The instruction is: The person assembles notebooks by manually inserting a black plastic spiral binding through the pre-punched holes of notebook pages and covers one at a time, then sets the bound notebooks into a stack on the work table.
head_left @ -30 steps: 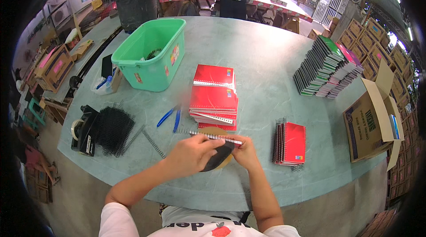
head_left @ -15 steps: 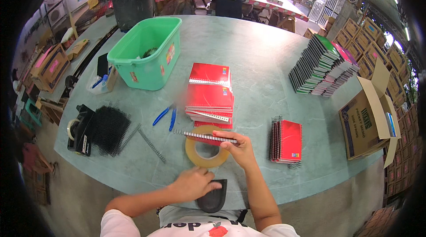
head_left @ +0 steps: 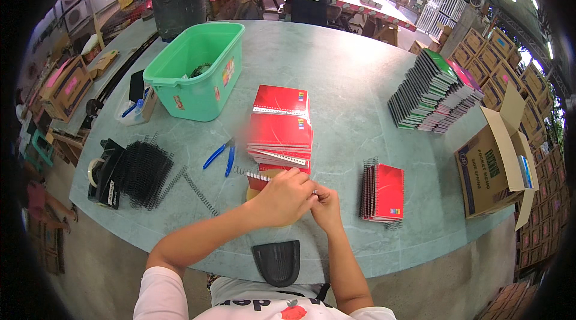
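Note:
A small red notebook [head_left: 258, 182] with a wire coil along its edge is held over the roll of tan tape [head_left: 252, 194], mostly hidden by my hands. My left hand [head_left: 285, 198] reaches across it with fingers closed at the right end of the coil. My right hand [head_left: 326, 207] pinches that same end, its fingertips meeting the left's. A loose stretch of coil [head_left: 240, 170] sticks out of the notebook's left end. Just beyond lies a stack of red notebooks [head_left: 281, 131]. Blue-handled pliers [head_left: 219, 157] rest to the left of the stack.
Black coils [head_left: 144, 175] lie beside a tape dispenser [head_left: 105, 176] at left, behind them a green bin [head_left: 198, 89]. Coiled red notebooks [head_left: 384, 191], stacked notebooks [head_left: 429, 89] and an open carton [head_left: 495, 164] stand right. A black rounded pad [head_left: 277, 263] sits at the near edge.
My left hand has moved up and right from above the black pad to the notebook's coil end, where it now meets my right hand. The black pad has shifted slightly left.

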Available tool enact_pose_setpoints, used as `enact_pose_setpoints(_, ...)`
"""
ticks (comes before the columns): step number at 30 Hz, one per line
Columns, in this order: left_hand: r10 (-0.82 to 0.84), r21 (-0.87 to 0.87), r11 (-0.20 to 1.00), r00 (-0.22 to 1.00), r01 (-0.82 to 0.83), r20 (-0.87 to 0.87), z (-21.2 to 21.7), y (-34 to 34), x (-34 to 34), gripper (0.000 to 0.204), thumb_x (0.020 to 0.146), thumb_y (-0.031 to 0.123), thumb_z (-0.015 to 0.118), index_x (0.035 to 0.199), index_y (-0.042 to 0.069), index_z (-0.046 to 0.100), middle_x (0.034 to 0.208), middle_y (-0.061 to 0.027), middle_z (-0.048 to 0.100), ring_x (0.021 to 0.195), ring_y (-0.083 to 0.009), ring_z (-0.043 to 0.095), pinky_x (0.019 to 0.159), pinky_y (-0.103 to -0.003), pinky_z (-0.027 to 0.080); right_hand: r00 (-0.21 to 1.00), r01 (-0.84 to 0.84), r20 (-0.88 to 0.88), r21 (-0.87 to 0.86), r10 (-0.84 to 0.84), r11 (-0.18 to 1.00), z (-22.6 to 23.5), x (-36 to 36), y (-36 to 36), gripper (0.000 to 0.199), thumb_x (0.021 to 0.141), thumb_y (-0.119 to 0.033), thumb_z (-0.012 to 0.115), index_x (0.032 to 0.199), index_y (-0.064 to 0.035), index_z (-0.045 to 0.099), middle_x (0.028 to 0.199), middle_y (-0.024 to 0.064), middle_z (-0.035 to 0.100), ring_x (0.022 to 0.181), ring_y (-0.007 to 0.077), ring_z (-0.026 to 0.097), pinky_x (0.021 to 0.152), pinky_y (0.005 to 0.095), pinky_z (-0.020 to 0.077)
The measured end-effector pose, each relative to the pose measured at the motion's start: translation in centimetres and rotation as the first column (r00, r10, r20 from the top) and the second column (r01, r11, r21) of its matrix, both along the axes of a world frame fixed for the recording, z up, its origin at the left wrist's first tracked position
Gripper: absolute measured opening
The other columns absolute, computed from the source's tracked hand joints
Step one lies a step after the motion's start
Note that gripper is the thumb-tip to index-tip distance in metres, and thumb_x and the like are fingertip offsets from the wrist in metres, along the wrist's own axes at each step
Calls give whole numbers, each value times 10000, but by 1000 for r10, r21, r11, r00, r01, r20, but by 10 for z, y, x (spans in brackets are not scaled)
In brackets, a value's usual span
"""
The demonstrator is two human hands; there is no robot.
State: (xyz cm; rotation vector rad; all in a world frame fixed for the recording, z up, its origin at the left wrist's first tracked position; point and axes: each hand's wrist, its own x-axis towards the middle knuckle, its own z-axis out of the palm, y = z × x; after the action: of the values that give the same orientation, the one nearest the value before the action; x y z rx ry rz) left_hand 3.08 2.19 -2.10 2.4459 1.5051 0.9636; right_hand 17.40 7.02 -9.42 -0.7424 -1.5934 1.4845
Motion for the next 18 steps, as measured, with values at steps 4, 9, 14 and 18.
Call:
enact_pose_setpoints(4,-45,42,998,995,41,91,-6,5,3,120,699,50,594,799,-16,583,788,-144,569,792,-303,546,724,-400,449,998,1,-56,-37,-3,999,-14,3,0,196,853,5,574,1031,11,657,882,24,679,797,46,564,680,228,475)
enact_pose_setpoints(9,10,8,1000,998,-11,59,1,5,2,148,660,70,650,778,31,570,741,-108,531,746,-280,531,669,-387,452,984,122,110,171,-142,978,-17,-2,-7,140,849,-29,580,966,7,646,784,83,670,739,55,574,618,252,475)
enact_pose_setpoints(14,46,39,998,996,-49,70,-3,2,7,175,663,132,671,781,52,569,732,-84,523,749,-274,526,674,-380,435,968,146,141,351,-206,925,-10,-3,-9,149,817,-22,585,954,-1,639,714,122,638,665,98,589,585,268,469)
enact_pose_setpoints(18,56,90,994,997,-60,48,5,-3,1,239,699,220,695,868,68,620,825,-66,589,827,-274,557,746,-364,429,979,165,79,249,-190,954,-1,-7,-11,105,822,-34,591,908,12,628,706,92,627,667,75,549,578,251,454)
